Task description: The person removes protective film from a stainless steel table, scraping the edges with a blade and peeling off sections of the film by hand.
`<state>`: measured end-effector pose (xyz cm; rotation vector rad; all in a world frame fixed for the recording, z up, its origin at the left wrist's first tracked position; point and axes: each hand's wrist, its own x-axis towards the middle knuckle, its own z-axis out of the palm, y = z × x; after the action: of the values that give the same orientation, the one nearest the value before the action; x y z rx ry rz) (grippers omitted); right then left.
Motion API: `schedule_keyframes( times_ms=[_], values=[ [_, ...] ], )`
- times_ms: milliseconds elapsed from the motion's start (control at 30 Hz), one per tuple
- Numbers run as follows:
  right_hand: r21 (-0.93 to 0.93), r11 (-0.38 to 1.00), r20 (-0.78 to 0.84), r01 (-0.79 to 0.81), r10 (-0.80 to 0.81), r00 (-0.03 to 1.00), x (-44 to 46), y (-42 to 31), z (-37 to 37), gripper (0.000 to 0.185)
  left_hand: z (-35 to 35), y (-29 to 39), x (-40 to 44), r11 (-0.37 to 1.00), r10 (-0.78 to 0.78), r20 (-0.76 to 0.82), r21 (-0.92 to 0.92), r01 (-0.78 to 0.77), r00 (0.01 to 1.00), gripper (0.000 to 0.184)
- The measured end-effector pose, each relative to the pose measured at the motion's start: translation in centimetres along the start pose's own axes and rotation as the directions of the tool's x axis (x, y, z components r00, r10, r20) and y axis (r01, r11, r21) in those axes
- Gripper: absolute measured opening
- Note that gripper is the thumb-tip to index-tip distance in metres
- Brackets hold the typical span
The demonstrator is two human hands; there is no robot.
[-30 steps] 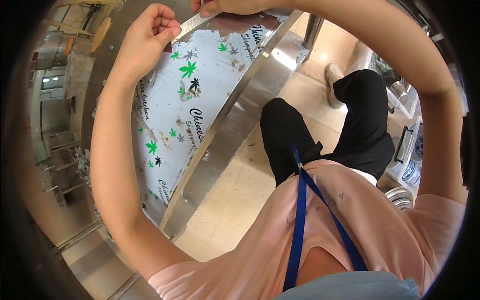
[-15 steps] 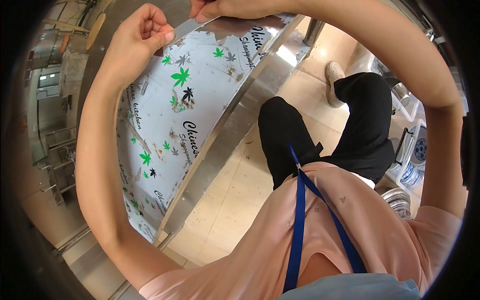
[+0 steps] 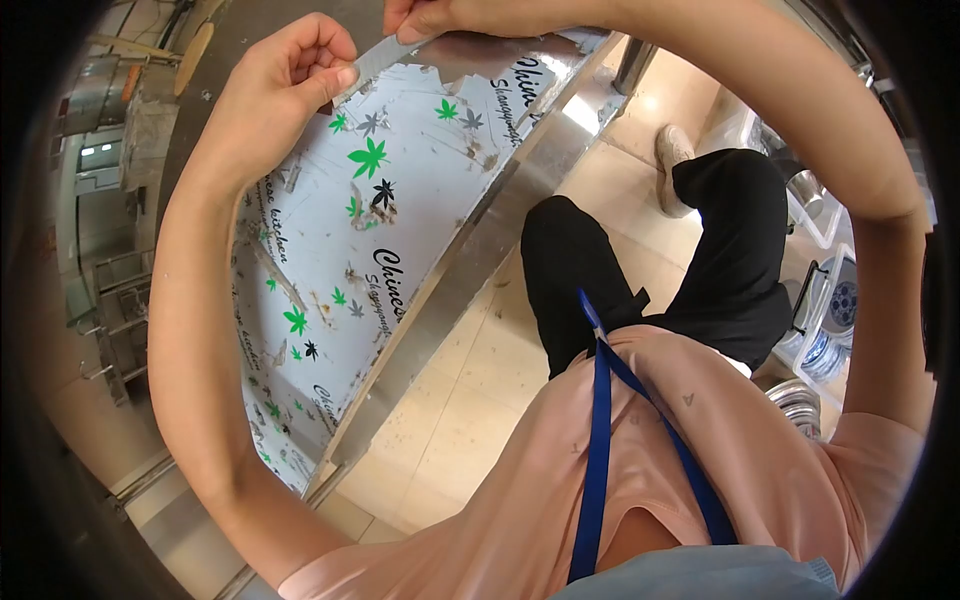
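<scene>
At the top of the view, a thin pale strip (image 3: 380,60) stretches between my two hands. My left hand (image 3: 305,62) pinches its lower left end between thumb and curled fingers. My right hand (image 3: 425,18), partly cut off by the top edge, is closed on the other end. Below the hands lies a metal table covered with a whitish printed film (image 3: 340,230), marked with green and black leaves and lettering. The film is torn near the top, where bare brownish metal shows, and brown smears and scraps lie on it.
The table's metal edge (image 3: 420,310) runs diagonally beside my black-clad legs (image 3: 570,270). Clear bins with blue-patterned dishes (image 3: 842,300) stand on the right, near stacked metal items (image 3: 797,405). Metal racks (image 3: 120,300) are at the left. A blue lanyard (image 3: 592,460) hangs from my neck.
Compared with a second ago, my left arm has shifted left in view, and more of the film's lower left shows. Both hands still hold the strip.
</scene>
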<state>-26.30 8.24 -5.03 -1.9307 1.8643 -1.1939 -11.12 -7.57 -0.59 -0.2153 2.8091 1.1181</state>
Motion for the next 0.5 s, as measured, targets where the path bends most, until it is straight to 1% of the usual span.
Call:
schedule_keyframes(
  times_ms=[67, 133, 167, 233, 333, 367, 467, 500],
  values=[
    [-0.085, 0.996, -0.054, -0.017, 0.013, 0.998, 0.1, -0.2, 0.2, 0.011, -0.2, -0.3, -0.2, 1.000, -0.003, -0.029, 0.002, 0.003, 1.000, 0.006],
    [-0.182, 0.982, -0.060, -0.040, 0.029, 0.998, 0.5, -0.6, 0.6, 0.015, -0.5, -1.0, -0.5, 0.999, -0.008, -0.068, 0.038, 0.010, 0.998, 0.007],
    [-0.230, 0.972, -0.065, -0.052, 0.038, 0.997, 0.7, -0.8, 0.7, 0.016, -0.8, -1.1, -0.7, 0.998, -0.026, -0.061, 0.062, 0.030, 0.998, 0.008],
    [-0.218, 0.973, 0.013, -0.079, 0.084, 0.996, 1.2, -1.6, 0.2, 0.019, -1.1, -1.1, -1.2, 0.992, -0.061, -0.048, 0.107, 0.066, 0.997, 0.009],
    [-0.187, 0.972, 0.121, -0.141, 0.165, 0.979, 1.7, -2.3, -0.6, 0.022, -1.0, -1.2, -1.6, 0.995, -0.048, -0.055, 0.086, 0.052, 0.997, 0.011],
    [-0.176, 0.971, 0.155, -0.164, 0.192, 0.969, 1.8, -2.4, -0.7, 0.024, -1.0, -1.0, -1.7, 0.991, -0.069, -0.062, 0.110, 0.075, 0.996, 0.012],
    [-0.315, 0.948, 0.224, -0.045, 0.120, 0.967, 3.0, -2.1, -0.5, 0.027, -0.6, -0.4, -2.1, 0.979, -0.121, -0.093, 0.156, 0.135, 0.988, 0.015],
    [-0.343, 0.938, 0.234, -0.052, 0.139, 0.962, 3.3, -2.3, -0.5, 0.028, -0.3, -0.4, -2.2, 0.977, -0.134, -0.110, 0.154, 0.151, 0.985, 0.016]
  ],
)
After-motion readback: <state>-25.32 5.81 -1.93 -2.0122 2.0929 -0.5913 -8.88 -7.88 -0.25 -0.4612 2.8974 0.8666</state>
